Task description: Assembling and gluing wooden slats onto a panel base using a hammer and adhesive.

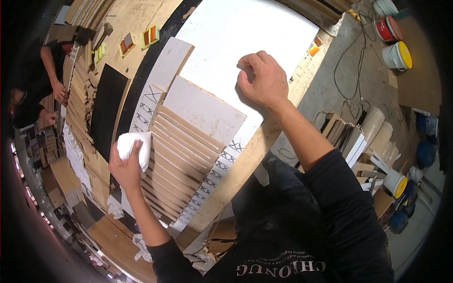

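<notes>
Head view, single entry.

Left hand (pixel 126 167): closed around a folded white cloth (pixel 135 146), thumb on top, pressing it onto the left ends of a row of thin wooden strips (pixel 181 155). The strips lie side by side, overlapping like slats, on a long patterned white board (pixel 147 104).

Right hand (pixel 262 80): fingers curled under, holding nothing, knuckles and fingertips resting on a large white panel (pixel 245 33), well apart from the cloth and beyond the far ends of the strips.

Work surface (pixel 127 19): plywood, carrying a black sheet (pixel 107 108) just left of the patterned board and small yellow-green blocks (pixel 150 37) farther off.

Step in hand, as judged: wiping the strip faces, the right hand bracing. The next stroke would call for drawing the cloth along the strips toward the right hand, with even pressure so the loose strips do not shift.

Other items: another person's hand (pixel 60 90) at a stack of wood pieces on the far left; buckets with yellow and red lids (pixel 397 54) on the floor, right.
</notes>
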Tool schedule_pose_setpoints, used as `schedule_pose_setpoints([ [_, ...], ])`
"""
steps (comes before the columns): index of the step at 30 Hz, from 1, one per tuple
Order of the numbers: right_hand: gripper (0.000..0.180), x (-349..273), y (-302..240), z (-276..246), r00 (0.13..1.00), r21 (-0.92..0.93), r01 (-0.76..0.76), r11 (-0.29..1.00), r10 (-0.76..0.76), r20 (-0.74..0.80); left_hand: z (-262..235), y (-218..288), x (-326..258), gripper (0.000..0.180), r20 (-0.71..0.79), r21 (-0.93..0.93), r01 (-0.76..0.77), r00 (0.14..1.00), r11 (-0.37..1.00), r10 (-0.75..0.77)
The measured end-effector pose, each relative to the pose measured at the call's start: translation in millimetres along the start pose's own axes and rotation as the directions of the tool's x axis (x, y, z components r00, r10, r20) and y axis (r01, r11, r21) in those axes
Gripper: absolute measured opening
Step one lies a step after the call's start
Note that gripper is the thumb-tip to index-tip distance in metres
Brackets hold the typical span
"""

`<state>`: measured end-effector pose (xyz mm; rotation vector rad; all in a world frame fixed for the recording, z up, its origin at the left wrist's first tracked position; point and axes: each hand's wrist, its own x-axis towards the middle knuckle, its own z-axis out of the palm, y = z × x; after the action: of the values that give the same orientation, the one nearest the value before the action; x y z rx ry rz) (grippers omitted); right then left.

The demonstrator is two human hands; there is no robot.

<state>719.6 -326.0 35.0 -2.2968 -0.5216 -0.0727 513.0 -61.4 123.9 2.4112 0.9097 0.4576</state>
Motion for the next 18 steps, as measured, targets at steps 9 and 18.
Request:
schedule_pose_setpoints([
  [9, 0.016, 2, -1, -2, 0.998, 0.0, 0.032, 0.999, -0.032, -0.049, -34, 18, -83, 0.037, 0.091, 0.032, 0.151, 0.984, 0.988, -0.153],
  [18, 0.014, -1, 3, 7, 0.992, -0.03, 0.072, 0.997, -0.075, -0.099, -21, 28, -121, 0.033, 0.304, -0.013, 0.148, 0.943, 0.989, -0.137],
])
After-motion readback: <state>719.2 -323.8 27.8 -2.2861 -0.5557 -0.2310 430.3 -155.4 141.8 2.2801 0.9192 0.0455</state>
